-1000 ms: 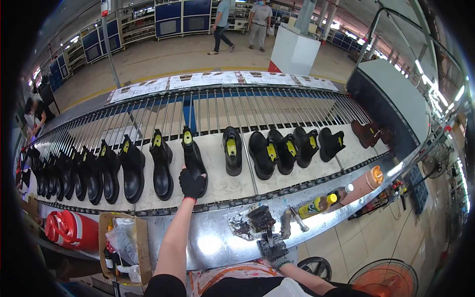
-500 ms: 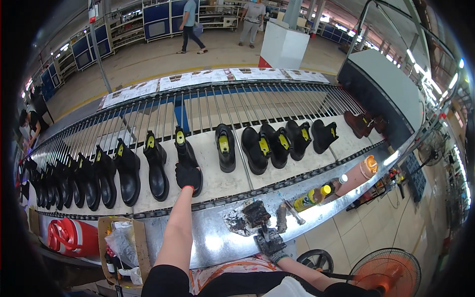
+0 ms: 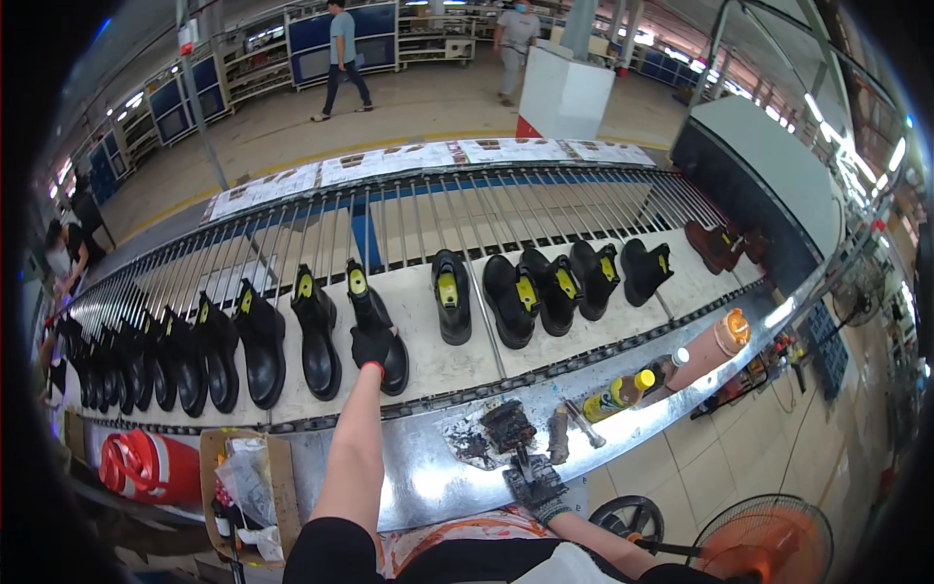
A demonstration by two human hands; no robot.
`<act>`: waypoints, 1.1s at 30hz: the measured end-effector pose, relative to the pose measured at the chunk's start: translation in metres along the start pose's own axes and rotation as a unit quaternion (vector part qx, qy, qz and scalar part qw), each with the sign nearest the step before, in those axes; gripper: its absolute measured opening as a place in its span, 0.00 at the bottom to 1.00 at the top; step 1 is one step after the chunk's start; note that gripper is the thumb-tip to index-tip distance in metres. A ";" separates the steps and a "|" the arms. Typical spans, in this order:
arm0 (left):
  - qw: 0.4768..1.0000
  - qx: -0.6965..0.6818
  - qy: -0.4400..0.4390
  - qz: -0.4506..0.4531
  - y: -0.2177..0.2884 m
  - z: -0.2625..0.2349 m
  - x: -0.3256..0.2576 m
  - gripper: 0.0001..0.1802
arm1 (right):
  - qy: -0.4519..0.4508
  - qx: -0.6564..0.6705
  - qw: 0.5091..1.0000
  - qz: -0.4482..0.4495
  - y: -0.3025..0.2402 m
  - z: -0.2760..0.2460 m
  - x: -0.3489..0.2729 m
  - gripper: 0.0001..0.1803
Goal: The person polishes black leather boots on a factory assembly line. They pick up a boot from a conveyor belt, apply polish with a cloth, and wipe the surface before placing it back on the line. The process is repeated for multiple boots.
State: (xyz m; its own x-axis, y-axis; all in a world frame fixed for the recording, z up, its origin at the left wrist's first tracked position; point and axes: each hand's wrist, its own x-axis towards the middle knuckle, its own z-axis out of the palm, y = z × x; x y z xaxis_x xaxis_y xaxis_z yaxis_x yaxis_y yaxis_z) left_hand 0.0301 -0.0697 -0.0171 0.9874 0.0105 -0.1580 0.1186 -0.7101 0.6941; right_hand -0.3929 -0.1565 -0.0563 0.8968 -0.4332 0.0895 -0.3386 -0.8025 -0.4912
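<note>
My left hand (image 3: pixel 373 346), in a black glove, reaches forward onto a black ankle boot (image 3: pixel 396 368) lying on the conveyor. Its fingers are wrapped over the boot's instep. The boot's lime-yellow lining shows at the far end. My right hand (image 3: pixel 536 487), in a dark-stained grey glove, is low over the metal ledge. It is closed round the handle (image 3: pixel 524 461) of a brush-like tool. The tool's tip meets a blackened pad (image 3: pixel 508 425) on a smeared black patch; I cannot make out the tip's shape.
More black boots (image 3: pixel 261 355) stand to the left and others (image 3: pixel 511 302) to the right, with brown boots (image 3: pixel 715 245) by the grey machine housing (image 3: pixel 764 161). The ledge holds a yellow-capped bottle (image 3: pixel 619 394), a hammer-like tool (image 3: pixel 585 424), a red jug (image 3: pixel 151 465) and a cardboard box (image 3: pixel 280 487).
The conveyor's boots appear slightly shifted to the right and down in view. My left hand stays on the same boot, my right by the pad. Two people in the background have walked left and forward.
</note>
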 end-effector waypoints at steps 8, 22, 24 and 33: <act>0.994 -0.067 -0.080 0.039 -0.047 -0.025 0.015 0.46 | 0.020 -0.020 0.999 0.036 -0.009 0.002 0.001 0.21; 0.993 -0.003 -0.111 0.025 -0.110 -0.177 -0.243 0.47 | 0.114 0.004 0.993 -0.026 0.001 0.005 0.001 0.23; 0.995 -0.051 -0.083 0.022 -0.127 -0.169 -0.263 0.49 | 0.049 0.002 0.999 0.006 0.008 0.008 0.001 0.23; 0.879 -0.373 -0.104 0.278 -0.116 -0.124 -0.164 0.31 | 0.064 -0.003 0.997 -0.039 0.014 0.010 -0.003 0.12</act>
State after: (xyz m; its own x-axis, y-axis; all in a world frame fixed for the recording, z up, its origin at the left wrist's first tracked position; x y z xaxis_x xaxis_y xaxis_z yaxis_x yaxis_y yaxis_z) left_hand -0.1324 0.0982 0.0147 0.8828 -0.3768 0.2805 -0.2639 0.0960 0.9598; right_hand -0.3976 -0.1625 -0.0722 0.8774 -0.4169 0.2373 -0.2704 -0.8383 -0.4734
